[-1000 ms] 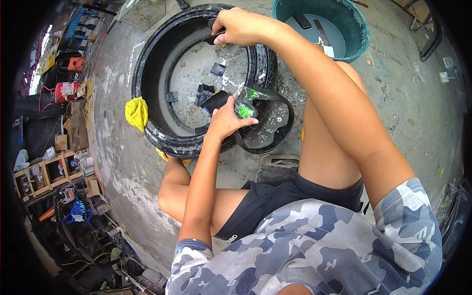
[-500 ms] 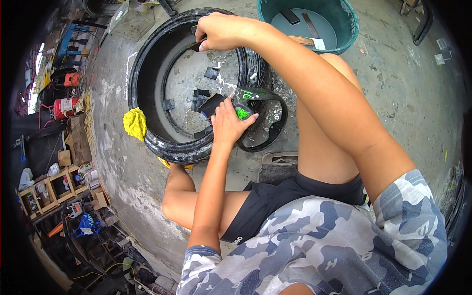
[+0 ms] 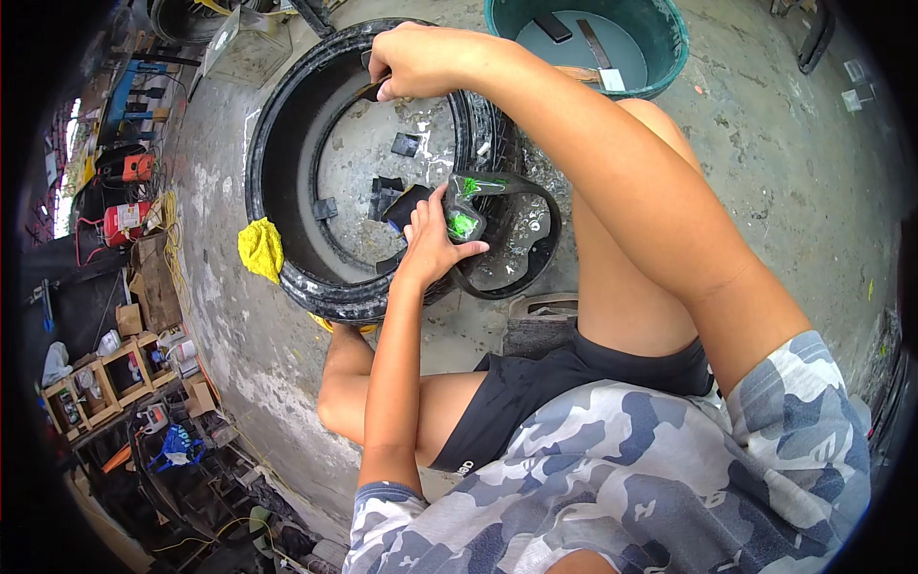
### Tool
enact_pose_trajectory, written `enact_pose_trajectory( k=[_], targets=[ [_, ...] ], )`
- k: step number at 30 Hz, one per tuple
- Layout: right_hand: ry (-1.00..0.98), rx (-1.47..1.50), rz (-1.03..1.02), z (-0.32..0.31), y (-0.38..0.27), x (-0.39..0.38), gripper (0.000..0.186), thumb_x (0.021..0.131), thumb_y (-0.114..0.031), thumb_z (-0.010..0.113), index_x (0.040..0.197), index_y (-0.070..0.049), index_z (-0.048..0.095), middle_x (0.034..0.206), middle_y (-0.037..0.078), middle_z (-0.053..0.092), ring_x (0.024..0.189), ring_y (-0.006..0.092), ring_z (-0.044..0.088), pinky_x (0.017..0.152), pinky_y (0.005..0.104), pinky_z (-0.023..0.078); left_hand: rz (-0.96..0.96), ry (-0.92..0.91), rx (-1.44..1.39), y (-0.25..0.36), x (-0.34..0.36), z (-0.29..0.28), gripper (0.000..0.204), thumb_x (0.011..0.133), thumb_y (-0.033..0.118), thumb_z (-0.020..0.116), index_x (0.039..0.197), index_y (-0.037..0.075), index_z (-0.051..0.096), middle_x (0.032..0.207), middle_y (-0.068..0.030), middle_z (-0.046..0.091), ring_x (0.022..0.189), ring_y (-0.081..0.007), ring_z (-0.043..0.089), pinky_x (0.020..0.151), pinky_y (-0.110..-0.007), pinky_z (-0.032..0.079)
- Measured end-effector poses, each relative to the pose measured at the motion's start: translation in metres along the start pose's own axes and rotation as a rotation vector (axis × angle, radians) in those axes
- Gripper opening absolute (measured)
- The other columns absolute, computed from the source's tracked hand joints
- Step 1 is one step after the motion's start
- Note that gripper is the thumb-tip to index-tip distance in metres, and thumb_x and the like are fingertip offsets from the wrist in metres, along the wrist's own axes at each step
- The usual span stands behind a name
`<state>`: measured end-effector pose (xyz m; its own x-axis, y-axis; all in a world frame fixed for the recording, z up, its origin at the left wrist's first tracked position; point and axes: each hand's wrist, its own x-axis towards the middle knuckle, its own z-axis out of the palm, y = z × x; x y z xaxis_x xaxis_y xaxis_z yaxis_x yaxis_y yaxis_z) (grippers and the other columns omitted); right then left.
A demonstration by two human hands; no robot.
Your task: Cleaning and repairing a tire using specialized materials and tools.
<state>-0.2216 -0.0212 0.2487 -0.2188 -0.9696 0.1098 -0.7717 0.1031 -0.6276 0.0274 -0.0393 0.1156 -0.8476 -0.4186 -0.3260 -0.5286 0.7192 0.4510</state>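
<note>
My right hand (image 3: 400, 65) grips a small dark flat piece at the far rim of a black tyre (image 3: 277, 182), which lies on its side. My left hand (image 3: 432, 247) holds a dark moulded part (image 3: 531, 263) with bright green patches and a wide loop, its fingers and thumb spread around the patched section; the part lies over the tyre's right side. Beside my left fingers is a curved black piece (image 3: 406, 208). More dark scraps (image 3: 404, 144) lie inside the tyre ring. A yellow cloth (image 3: 259, 251) hangs on the tyre's near left rim.
A green tub (image 3: 660, 57) of grey liquid with bars in it stands at back right. My legs flank the tyre. Cluttered tools, a red machine (image 3: 124, 222) and a wooden crate (image 3: 105, 383) line the left. Another tyre (image 3: 177, 19) sits at back left.
The view has shifted, moving the tub and tyre slightly leftward in the picture. My right hand has moved a little left along the far rim. My left hand stays on the green-patched part, its fingers repositioned.
</note>
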Motion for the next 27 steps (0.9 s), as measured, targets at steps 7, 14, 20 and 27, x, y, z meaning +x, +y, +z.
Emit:
enact_pose_trajectory(
  k=[7, 14, 20, 27],
  targets=[
    [-0.006, -0.007, 0.013, 0.001, -0.001, -0.001, 0.033, 0.085, -0.023, 0.075, 0.109, 0.0, 0.073, 0.104, 0.02, 0.073, 0.101, 0.0326, 0.07, 0.09, 0.0393, 0.054, -0.132, 0.244, 0.024, 0.018, 0.006, 0.019, 0.087, 0.073, 0.056, 0.077, 0.136, 0.003, 0.048, 0.122, -0.0178, 0.061, 0.117, -0.0361, 0.054, 0.098, -0.049, 0.035],
    [-0.017, -0.006, -0.016, 0.002, -0.003, -0.001, 0.034, 0.084, -0.022, 0.075, 0.109, 0.001, 0.073, 0.103, 0.02, 0.073, 0.101, 0.0327, 0.07, 0.09, 0.0394, 0.054, -0.287, 0.281, -0.052, 0.027, 0.014, 0.02, 0.065, 0.084, 0.053, 0.066, 0.128, 0.005, 0.057, 0.121, -0.0182, 0.066, 0.114, -0.0355, 0.059, 0.096, -0.051, 0.036],
    [-0.027, -0.007, -0.02, -0.002, -0.001, -0.002, 0.034, 0.084, -0.022, 0.076, 0.109, 0.001, 0.073, 0.103, 0.021, 0.073, 0.1, 0.0327, 0.07, 0.089, 0.0395, 0.054, -0.324, 0.246, -0.368, 0.001, 0.028, 0.023, 0.043, 0.093, 0.042, 0.062, 0.114, 0.005, 0.066, 0.098, -0.0136, 0.071, 0.09, -0.0289, 0.065, 0.086, -0.042, 0.042],
    [-0.018, 0.002, -0.016, -0.005, 0.001, -0.004, 0.033, 0.084, -0.022, 0.075, 0.108, 0.001, 0.073, 0.102, 0.02, 0.073, 0.099, 0.0327, 0.07, 0.088, 0.0396, 0.054, -0.353, 0.223, -0.928, -0.027, 0.041, 0.026, 0.029, 0.098, 0.023, 0.059, 0.095, -0.003, 0.071, 0.08, -0.0023, 0.067, 0.078, -0.0124, 0.057, 0.071, -0.028, 0.045]
  ],
)
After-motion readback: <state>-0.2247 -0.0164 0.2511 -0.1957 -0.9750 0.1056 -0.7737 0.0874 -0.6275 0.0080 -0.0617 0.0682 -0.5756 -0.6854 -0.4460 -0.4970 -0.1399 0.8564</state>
